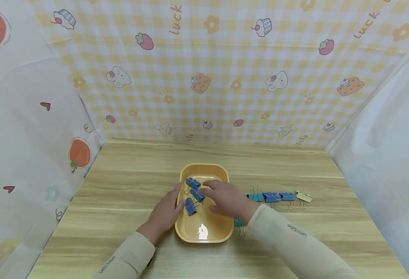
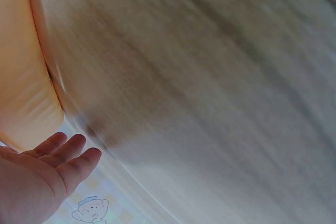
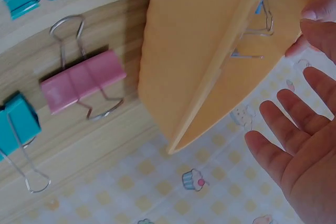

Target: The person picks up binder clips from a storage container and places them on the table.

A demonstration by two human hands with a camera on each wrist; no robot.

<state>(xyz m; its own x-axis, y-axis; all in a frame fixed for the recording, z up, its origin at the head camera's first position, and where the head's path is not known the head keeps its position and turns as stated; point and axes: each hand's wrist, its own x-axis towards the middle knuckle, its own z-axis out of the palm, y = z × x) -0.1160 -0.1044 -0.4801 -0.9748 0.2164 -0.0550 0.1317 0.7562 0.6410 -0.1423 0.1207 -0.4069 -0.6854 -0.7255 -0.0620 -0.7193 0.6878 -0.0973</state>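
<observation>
A yellow plastic box (image 1: 204, 237) stands on the table with several blue binder clips (image 1: 191, 206) in its left half. My left hand (image 1: 165, 212) holds the box's left wall, its thumb over the rim; in the left wrist view, the other fingers (image 2: 76, 163) stretch out beside the outer wall. Over the box's right side reaches my right hand (image 1: 225, 198), fingers spread near the blue clips. In the right wrist view, nothing lies between the spread fingers of that hand (image 3: 299, 150). A pink binder clip (image 3: 84, 81) lies outside the box, hidden in the head view.
Right of the box runs a row of binder clips: a teal clip (image 1: 255, 197), blue clips (image 1: 271, 197) and a pale yellow clip (image 1: 303, 197). Another teal clip (image 1: 239, 222) lies partly under my right wrist. A checked cloth (image 1: 221, 104) hangs behind the wooden table (image 1: 138, 162).
</observation>
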